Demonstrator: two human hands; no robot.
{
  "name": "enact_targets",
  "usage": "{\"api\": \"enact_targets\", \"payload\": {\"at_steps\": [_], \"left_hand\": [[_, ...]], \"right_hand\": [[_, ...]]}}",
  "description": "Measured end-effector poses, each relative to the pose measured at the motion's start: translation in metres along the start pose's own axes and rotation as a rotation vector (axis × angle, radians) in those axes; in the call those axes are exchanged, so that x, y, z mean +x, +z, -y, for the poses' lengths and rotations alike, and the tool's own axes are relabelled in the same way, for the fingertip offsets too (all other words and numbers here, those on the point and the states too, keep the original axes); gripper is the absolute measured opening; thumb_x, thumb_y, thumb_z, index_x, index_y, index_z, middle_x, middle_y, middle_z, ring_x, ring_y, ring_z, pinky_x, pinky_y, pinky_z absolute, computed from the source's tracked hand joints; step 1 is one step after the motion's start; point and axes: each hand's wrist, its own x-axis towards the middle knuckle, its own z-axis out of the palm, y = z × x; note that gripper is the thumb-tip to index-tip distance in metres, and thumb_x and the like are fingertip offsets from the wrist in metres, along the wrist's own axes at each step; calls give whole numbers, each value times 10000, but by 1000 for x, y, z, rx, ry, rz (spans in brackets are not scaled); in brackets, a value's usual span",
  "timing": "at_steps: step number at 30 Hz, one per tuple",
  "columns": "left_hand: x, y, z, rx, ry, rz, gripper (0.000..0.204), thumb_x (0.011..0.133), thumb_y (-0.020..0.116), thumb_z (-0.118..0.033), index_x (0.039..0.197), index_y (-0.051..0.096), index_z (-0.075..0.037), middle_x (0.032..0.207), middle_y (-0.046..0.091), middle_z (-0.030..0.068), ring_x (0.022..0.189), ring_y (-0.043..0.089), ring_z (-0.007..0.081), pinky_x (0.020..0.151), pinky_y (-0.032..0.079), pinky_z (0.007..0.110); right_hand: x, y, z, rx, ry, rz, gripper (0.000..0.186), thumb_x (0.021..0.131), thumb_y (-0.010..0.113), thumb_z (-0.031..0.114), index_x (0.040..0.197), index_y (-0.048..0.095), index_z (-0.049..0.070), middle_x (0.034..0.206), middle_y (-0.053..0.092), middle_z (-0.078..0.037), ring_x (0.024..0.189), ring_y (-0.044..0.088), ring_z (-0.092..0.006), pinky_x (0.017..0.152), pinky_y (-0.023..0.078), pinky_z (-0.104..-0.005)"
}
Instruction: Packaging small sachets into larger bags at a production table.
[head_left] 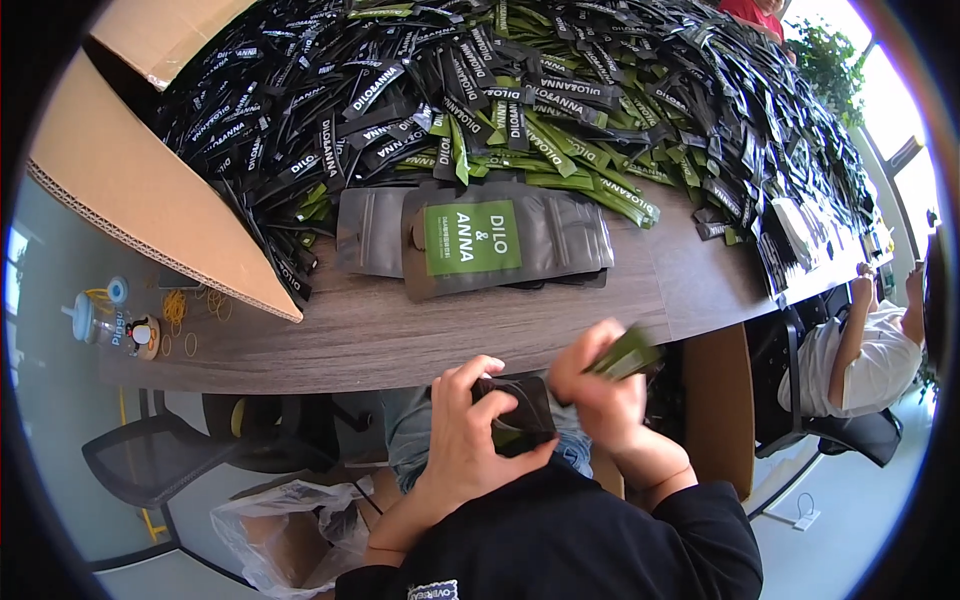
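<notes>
Two-handed, clasping a dark pouch (pixel 532 408) in the left hand (pixel 468 432), pinching at least one blurred green sachet (pixel 626 355) in the right hand (pixel 602 398), working beside a wood-grained table (pixel 400 345).

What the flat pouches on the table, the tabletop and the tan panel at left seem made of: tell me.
Flat pouches: probably plastic or foil laminate, satin dark grey, judging by the soft sheen and ridged bands.
Tabletop: wood or wood-look laminate, fairly matte; grey-brown grain shows, the core doesn't.
Tan panel: corrugated cardboard, dull; fluting shows along its cut edge.
</notes>
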Motion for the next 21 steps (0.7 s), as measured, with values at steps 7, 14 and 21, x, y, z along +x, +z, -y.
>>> {"api": "enact_targets", "payload": {"at_steps": [7, 14, 21], "left_hand": [[-4, 4, -3, -37, -49, 21, 862, 519, 857, -209, 1211, 361, -75, 1140, 413, 165, 999, 457, 327, 818, 389, 427], [-1, -3, -2, 107, -4, 35, 1020, 487, 883, -185, 1300, 283, -47, 1201, 382, 205, 1051, 457, 331, 841, 428, 408], [1, -21, 8, -287, -274, 26, 618, 708, 778, -152, 1230, 468, -34, 1025, 585, 174, 778, 611, 287, 690, 500, 311]], "right_hand": [[9, 1, -3, -231, -196, 338, 79, 914, 364, 152, 945, 391, 85, 1108, 597, -234, 1124, 465, -302, 1011, 292, -502], [6, -7, 11, -230, 27, 420, 199, 936, 402, 12, 1106, 496, -29, 1285, 501, -204, 1268, 406, -280, 1036, 320, -413], [8, -9, 5, -251, 169, 275, 213, 823, 599, -44, 1033, 562, -25, 1097, 619, -202, 1065, 581, -276, 925, 455, -379]]}}
